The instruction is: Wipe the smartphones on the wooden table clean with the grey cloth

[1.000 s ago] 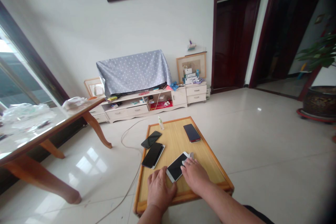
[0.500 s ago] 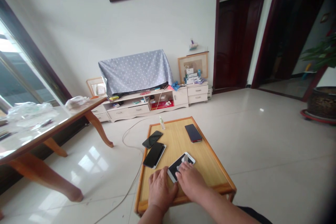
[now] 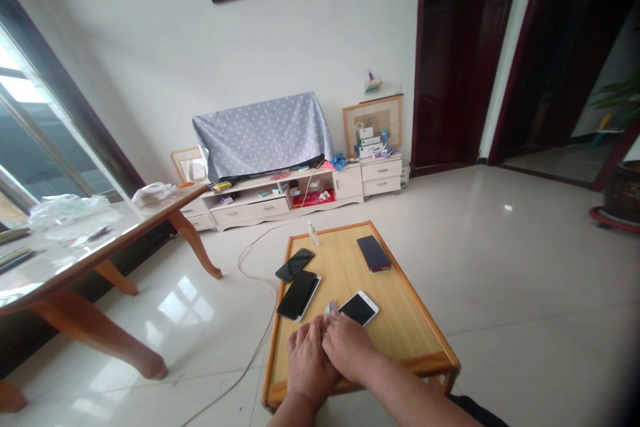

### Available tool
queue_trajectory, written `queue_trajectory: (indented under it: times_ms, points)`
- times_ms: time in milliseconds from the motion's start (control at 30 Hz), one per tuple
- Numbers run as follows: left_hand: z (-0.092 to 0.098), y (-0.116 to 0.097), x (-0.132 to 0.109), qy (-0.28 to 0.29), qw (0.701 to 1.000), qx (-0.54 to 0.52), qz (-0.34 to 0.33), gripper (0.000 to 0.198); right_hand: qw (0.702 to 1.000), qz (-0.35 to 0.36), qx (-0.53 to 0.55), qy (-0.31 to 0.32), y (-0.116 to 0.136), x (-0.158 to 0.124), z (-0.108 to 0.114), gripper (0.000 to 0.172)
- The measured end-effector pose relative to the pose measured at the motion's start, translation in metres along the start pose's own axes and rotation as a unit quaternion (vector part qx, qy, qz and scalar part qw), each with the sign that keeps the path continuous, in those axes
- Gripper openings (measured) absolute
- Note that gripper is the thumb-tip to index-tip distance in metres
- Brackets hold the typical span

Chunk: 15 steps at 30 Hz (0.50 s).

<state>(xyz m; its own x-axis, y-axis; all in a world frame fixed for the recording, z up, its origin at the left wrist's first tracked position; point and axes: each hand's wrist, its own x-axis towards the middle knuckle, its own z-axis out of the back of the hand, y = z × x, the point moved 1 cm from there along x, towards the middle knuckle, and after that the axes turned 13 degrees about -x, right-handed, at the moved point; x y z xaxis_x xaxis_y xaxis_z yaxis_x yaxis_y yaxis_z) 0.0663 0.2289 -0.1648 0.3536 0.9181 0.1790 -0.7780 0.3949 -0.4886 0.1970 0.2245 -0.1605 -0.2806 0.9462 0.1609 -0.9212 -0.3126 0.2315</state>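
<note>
Right now my left hand and right hand sit pressed side by side at the near end of the low wooden table. The fingers are bent and bunched, and their tips meet on a small white wad. Which hand actually pinches it I cannot tell; neither is spread flat. The white phone lies screen-up on the wood just past my right fingertips, ahead and a little to the right, so close that I cannot tell whether skin touches it. Its long axis runs on a slant, near-left to far-right. My right hand is the nearer one; the left has a black phone ahead on its own side.
</note>
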Motion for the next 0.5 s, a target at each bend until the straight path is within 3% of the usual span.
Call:
queue_trajectory:
  times_ms: [167,267,333,433,500]
  points:
    - [0.01,-0.018,-0.001,-0.01,0.999,-0.01,0.032,0.06,0.988,-0.151,0.0,-0.014,-0.039,0.009,0.005,0.046]
    - [0.012,-0.018,-0.001,-0.004,0.999,-0.011,0.041,0.059,0.981,-0.195,-0.009,-0.007,-0.04,0.004,-0.001,0.049]
    - [0.01,-0.013,0.0,0.002,0.999,-0.017,0.035,0.057,0.989,-0.147,-0.004,-0.001,-0.027,-0.003,-0.01,0.051]
    - [0.007,-0.007,-0.001,0.012,0.999,-0.027,0.017,0.052,1.0,-0.02,0.012,0.005,-0.009,-0.013,-0.019,0.052]
    - [0.008,-0.008,-0.002,0.004,1.0,-0.026,0.018,0.052,1.0,-0.014,0.016,-0.001,-0.014,-0.014,-0.016,0.05]
